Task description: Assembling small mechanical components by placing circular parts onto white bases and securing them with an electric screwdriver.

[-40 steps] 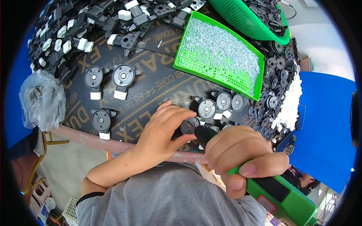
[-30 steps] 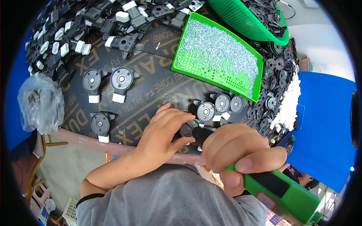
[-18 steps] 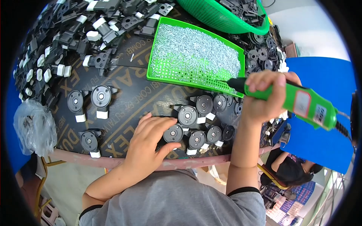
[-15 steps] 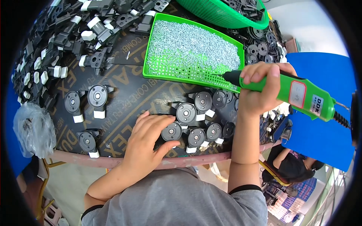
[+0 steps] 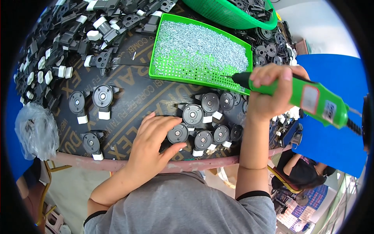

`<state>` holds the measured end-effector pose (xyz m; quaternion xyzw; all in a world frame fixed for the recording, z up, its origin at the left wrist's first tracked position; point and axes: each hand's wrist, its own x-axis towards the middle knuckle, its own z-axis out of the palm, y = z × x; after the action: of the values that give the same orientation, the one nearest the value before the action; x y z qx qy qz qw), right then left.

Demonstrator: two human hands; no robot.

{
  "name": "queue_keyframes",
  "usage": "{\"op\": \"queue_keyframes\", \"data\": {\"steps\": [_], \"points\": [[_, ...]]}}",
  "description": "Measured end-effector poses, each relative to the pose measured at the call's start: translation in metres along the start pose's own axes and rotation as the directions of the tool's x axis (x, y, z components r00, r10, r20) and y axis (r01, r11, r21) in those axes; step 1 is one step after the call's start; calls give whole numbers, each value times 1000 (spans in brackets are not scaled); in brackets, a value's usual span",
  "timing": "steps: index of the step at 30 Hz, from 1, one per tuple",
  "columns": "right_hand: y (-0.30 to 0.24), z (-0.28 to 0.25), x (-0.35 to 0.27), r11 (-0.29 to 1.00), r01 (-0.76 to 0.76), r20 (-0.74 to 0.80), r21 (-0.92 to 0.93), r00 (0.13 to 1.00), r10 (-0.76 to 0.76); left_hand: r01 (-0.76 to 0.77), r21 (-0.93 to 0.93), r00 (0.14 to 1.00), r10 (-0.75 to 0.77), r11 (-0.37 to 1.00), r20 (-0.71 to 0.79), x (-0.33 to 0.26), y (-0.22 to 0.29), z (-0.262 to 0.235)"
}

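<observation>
- Hands first: the right hand [image 5: 269, 91] is clenched around a green electric screwdriver [image 5: 300, 99], whose dark tip now rests at the near right edge of the green screw tray [image 5: 161, 70], among the small silver screws [image 5: 202, 45]. A little over a second ago this hand and driver were down at the table's near edge, over the black parts; it has since swung up and away to the tray.
- The left hand [image 5: 154, 146] lies flat and grasps nothing, fingers spread, their tips touching the nearest round black part [image 5: 178, 133] in the cluster just below the tray. It has stayed on that cluster throughout, shifting only slightly.
- Judged from this, the driver's tip appears to be picking up a screw while the left hand steadies the piece that will receive it; whether a screw already sits on the tip is too small to tell.
- The cluster of round black disc-shaped parts [image 5: 210, 103] with white tabs sits between the tray and the table's near rim, directly under the driver's nose.
- Left of the tray, three similar parts [image 5: 102, 96] lie apart on the dark printed table top [image 5: 132, 105].
- Beyond the tray's far-left side, a heap of loose black and white components [image 5: 58, 46] covers the board; a green mesh basket [image 5: 230, 13] holding more black parts stands behind the tray.
- A crumpled clear plastic bag [image 5: 37, 130] hangs far left of the tray, at the table's rim.
</observation>
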<state>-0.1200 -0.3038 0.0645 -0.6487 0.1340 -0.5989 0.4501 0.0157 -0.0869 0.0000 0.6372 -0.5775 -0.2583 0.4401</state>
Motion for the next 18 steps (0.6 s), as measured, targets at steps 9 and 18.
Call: {"op": "queue_keyframes", "data": {"steps": [9, 18], "points": [[-101, 40, -36, 982, -25, 383, 188, 923, -50, -53, -60, 999, 53, 997, -3, 3, 0, 1], [-92, 56, -60, 976, -112, 537, 187, 843, -7, -42, -30, 999, 42, 999, -17, -1, -1, 2]]}}
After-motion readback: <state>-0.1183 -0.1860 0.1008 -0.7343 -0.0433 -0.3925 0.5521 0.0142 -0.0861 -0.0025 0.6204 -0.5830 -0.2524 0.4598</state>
